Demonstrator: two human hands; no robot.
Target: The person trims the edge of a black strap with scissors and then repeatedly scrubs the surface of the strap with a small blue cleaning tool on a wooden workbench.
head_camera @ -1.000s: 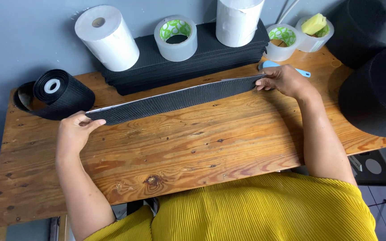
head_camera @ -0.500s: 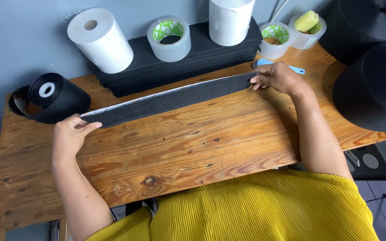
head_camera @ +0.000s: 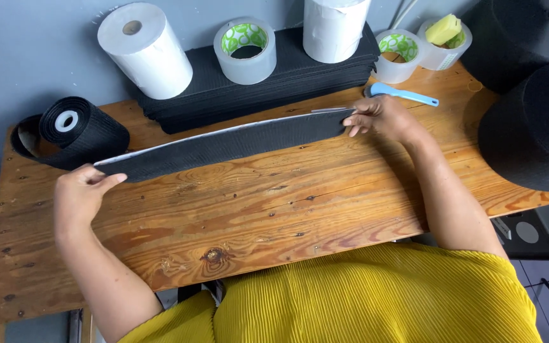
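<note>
A long black textured strip (head_camera: pixel 230 143) spans the wooden counter (head_camera: pixel 274 209) between both hands; the left hand (head_camera: pixel 79 194) pinches its near-left end, the right hand (head_camera: pixel 382 117) presses its far-right end; its long axis runs grip to grip.

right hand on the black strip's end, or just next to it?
Touching. The head view shows the right hand with its fingers pressed on the far end of the black strip, no gap between them; the left hand holds the other end.

Grey wall (head_camera: pixel 27 57) — wooden (knotty) table (head_camera: pixel 255 209).
</note>
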